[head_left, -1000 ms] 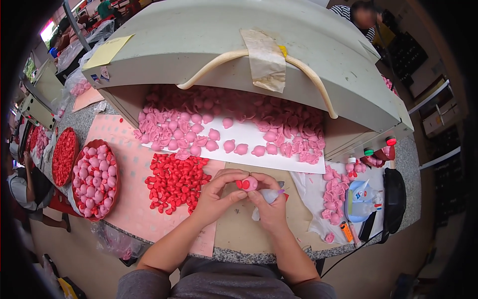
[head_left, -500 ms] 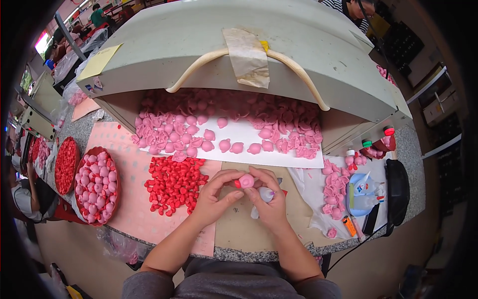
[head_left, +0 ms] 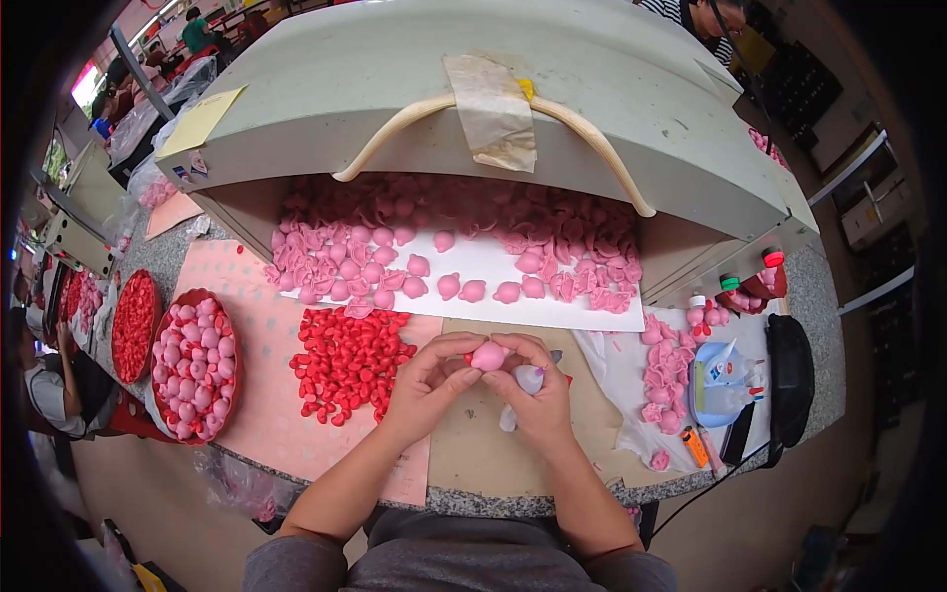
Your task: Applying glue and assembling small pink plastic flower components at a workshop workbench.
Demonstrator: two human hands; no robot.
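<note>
— Where are we in this? Just right of the frame's centre we have both hands together on one small rounded pink moulded piece [head_left: 487, 355]. Our left hand [head_left: 429, 380] pinches it from the left with thumb and fingertips closed on it, and our right hand [head_left: 538, 390] closes on it from the right.

— And the right hand carries more than that. A small pale squeeze bottle with a nozzle [head_left: 525, 383] sits tucked in its palm, so those fingers are clamped on two things at once.

— We judge this as the joining or gluing step on a single piece, held just above the brown cardboard sheet [head_left: 493, 464], not resting on it.

— Agreed. The heap of small glossy red plastic bits [head_left: 347, 361] lies left of centre, near our left hand but apart from it. The loose pink moulded shapes [head_left: 444, 266] spread above, on the white paper under the grey hood [head_left: 473, 109].

— The next move, as we read it, calls for a steady pinch so the piece doesn't twist, and a free spot to put it down.

— The round red tray of pink pieces [head_left: 194, 365] at mid left looks likeliest, though we cannot tell for sure.
</note>
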